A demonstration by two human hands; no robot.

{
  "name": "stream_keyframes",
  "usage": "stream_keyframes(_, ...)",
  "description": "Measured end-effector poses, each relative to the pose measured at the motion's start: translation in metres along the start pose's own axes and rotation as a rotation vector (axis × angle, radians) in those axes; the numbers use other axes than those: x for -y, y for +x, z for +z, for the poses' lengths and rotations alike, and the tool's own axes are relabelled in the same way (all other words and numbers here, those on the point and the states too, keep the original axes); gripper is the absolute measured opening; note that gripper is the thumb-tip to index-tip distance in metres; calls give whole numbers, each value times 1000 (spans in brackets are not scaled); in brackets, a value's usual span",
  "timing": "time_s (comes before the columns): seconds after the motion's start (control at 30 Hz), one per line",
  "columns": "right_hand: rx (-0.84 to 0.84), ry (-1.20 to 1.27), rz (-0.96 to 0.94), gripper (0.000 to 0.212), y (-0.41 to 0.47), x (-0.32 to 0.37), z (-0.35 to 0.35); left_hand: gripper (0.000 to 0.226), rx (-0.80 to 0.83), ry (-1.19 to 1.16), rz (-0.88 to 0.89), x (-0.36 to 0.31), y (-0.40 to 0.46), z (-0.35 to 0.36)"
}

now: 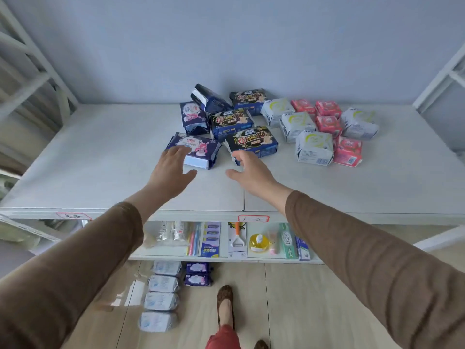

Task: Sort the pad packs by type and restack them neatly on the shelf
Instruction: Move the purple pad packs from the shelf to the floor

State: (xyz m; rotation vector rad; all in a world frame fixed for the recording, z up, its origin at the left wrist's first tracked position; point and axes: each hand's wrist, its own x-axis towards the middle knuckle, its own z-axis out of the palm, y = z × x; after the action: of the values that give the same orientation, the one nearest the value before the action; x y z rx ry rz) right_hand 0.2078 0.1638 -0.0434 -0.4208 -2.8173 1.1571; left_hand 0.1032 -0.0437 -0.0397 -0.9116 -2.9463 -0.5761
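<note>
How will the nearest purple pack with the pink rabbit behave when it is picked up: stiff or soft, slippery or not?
The purple pack is probably soft: its film wrapper looks puffy, with a crimped end. The glossy film may be a little slippery, so a grip across its width seems safer. It lies flat on the shelf, so it should slide, not roll.

We read "420" in large gold numerals on the nearest dark pad pack [252,143], beside characters too blurred to make out. The same "420" appears on the dark pack behind it [231,121], and faintly on the rearmost dark pack [249,98]. On the shelf's front edge, a red-bordered label [253,218] bears handwritten marks that we read as "1" followed by a dash or arrow. A second red-bordered label [73,216], at left, carries handwriting we cannot decipher. Print on the remaining packs is illegible.
</note>
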Motion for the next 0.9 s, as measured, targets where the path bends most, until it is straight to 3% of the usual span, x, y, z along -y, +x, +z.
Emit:
stream_keyframes(0.37, -44, -129, 36, 62, 117, 32, 46, 58, -11, -45, -76, 77, 137, -3)
stream_keyframes(0.6, 139, -201, 100, 75, 150, 17, 60, 62, 100, -28, -97, 95, 216, 9)
stream_keyframes(0.7, 255, -87, 120, 73, 157, 11, 58, 66, 128, 9, -39, 89, 243, 18)
stream_keyframes(0.83, 265, 40, 153, 69, 153, 5, 59, 79, 189, 0, -26, 85, 276, 22)
stream_keyframes(0.9, 260, 60, 160, 67, 151, 2, 61, 101, 276, -2, -22, 90, 288, 22)
